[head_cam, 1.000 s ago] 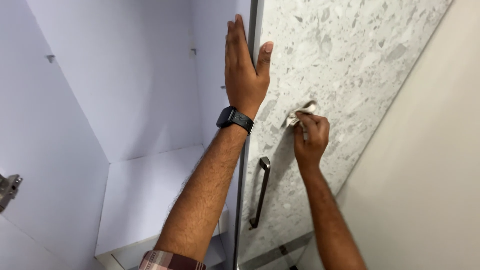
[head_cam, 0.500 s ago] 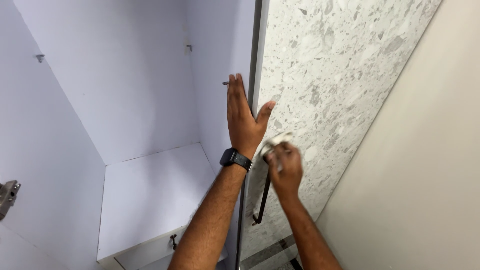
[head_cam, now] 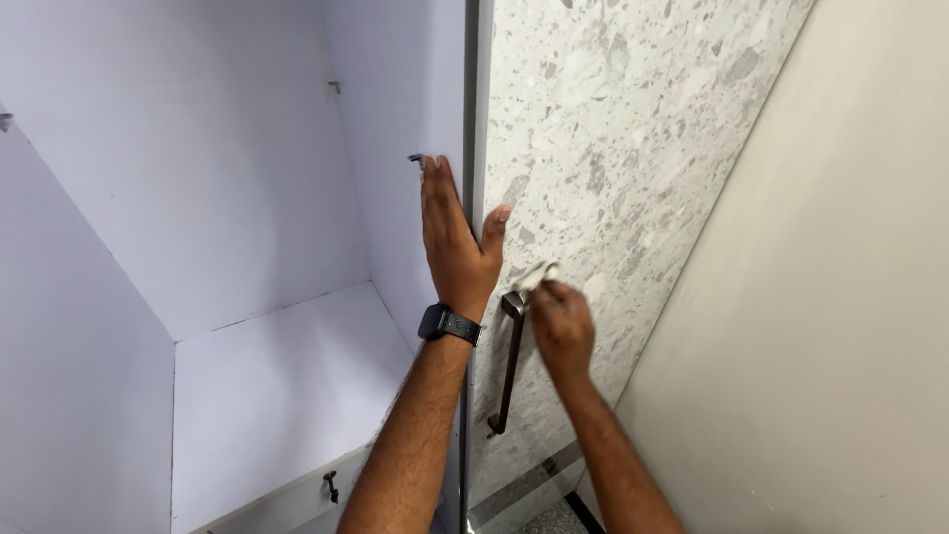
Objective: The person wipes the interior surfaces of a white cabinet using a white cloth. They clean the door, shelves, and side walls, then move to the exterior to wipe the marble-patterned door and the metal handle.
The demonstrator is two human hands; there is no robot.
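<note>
A tall cupboard door (head_cam: 633, 148) with a grey speckled stone-look face stands open. My left hand (head_cam: 453, 242) lies flat on the door's edge, fingers straight up and thumb hooked round onto the speckled face; a black watch (head_cam: 450, 324) is on that wrist. My right hand (head_cam: 560, 326) is closed on a small pale cloth (head_cam: 539, 274) and presses it against the door's face, just right of the top of the dark metal bar handle (head_cam: 509, 366).
The open cupboard (head_cam: 227, 178) to the left has pale lilac walls, a shelf floor (head_cam: 277, 396) and small shelf pegs (head_cam: 415, 158). Below it is a drawer front with a small knob (head_cam: 331, 485). A plain beige wall (head_cam: 850, 326) is at right.
Both hands have slid down the door. The right hand with the cloth went from above the handle to beside its top, and the view shifted upward.
</note>
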